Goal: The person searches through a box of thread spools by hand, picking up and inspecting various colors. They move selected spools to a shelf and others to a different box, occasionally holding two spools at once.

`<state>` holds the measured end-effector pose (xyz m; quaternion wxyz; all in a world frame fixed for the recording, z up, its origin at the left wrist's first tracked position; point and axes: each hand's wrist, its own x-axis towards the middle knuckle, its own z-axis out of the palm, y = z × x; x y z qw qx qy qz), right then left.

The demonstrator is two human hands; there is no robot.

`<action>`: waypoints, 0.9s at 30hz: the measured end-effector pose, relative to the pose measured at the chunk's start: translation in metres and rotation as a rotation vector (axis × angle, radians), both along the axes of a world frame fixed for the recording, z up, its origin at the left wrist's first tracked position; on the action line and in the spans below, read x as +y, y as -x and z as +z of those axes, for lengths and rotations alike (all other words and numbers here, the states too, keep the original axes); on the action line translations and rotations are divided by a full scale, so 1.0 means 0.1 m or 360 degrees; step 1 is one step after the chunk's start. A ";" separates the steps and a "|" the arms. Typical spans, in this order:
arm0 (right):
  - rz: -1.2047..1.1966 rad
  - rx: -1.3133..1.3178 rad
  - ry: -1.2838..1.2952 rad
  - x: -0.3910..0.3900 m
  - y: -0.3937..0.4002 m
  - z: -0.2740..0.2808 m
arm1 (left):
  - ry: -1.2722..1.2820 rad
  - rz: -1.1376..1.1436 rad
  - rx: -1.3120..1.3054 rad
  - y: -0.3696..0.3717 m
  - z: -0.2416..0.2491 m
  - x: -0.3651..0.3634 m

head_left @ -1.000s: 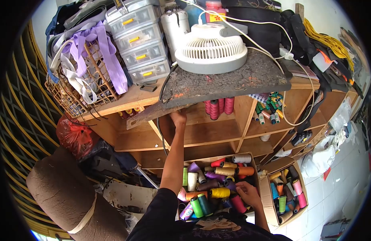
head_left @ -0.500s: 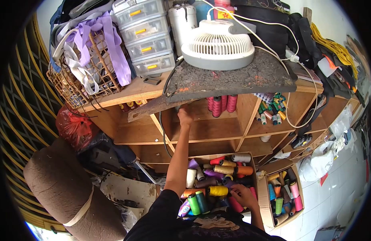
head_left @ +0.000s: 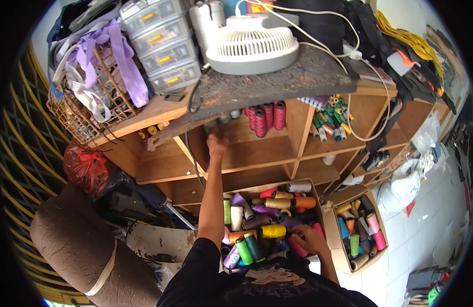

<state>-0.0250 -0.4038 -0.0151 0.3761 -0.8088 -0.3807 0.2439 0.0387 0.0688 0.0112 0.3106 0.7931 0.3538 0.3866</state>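
Note:
My left hand [head_left: 216,143] reaches into an upper shelf compartment under the dark board. Its fingers close on the lower end of a grey thread spool [head_left: 211,126], partly in shadow. Grey spools [head_left: 224,118] and several dark pink spools [head_left: 260,123] stand beside it. Down at the cardboard box [head_left: 320,217] of mixed thread spools, my right hand [head_left: 309,239] has its fingers curled at the dark end of a yellow thread spool [head_left: 273,231]. Green spools [head_left: 243,251] and an orange spool [head_left: 304,202] lie around it; part of the grip is hidden.
A white fan [head_left: 253,48] sits on the dark board, its cable hanging before the shelf. Small green and white spools [head_left: 328,123] fill a compartment to the right. A second spool box [head_left: 372,258] stands on the tiled floor. A brown roll [head_left: 78,240] leans at left.
The view has shifted, so the shelf sits higher and further left. My left hand stays in the compartment. My right hand's fingers are now at the yellow spool's end, which shows more.

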 end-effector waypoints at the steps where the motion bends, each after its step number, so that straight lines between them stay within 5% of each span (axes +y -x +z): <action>1: 0.0010 -0.0025 0.0006 -0.02 0.01 -0.03 | -0.0012 -0.0029 -0.0007 0.05 -0.02 -0.04; 6: 0.0053 -0.0039 0.0055 -0.07 0.04 -0.11 | -0.0107 -0.0038 -0.0001 0.31 -0.23 -0.11; 9: 0.0078 -0.0022 0.0107 -0.05 0.07 -0.14 | 0.0285 -0.0160 0.0139 0.44 0.05 -0.24; 13: 0.0134 -0.0072 0.0102 0.01 0.04 -0.13 | -0.0131 -0.0249 0.0155 0.34 0.02 -0.15; 27: 0.0039 -0.0191 0.0064 -0.11 0.01 -0.16 | 0.0052 -0.0062 0.0446 0.04 -0.05 0.02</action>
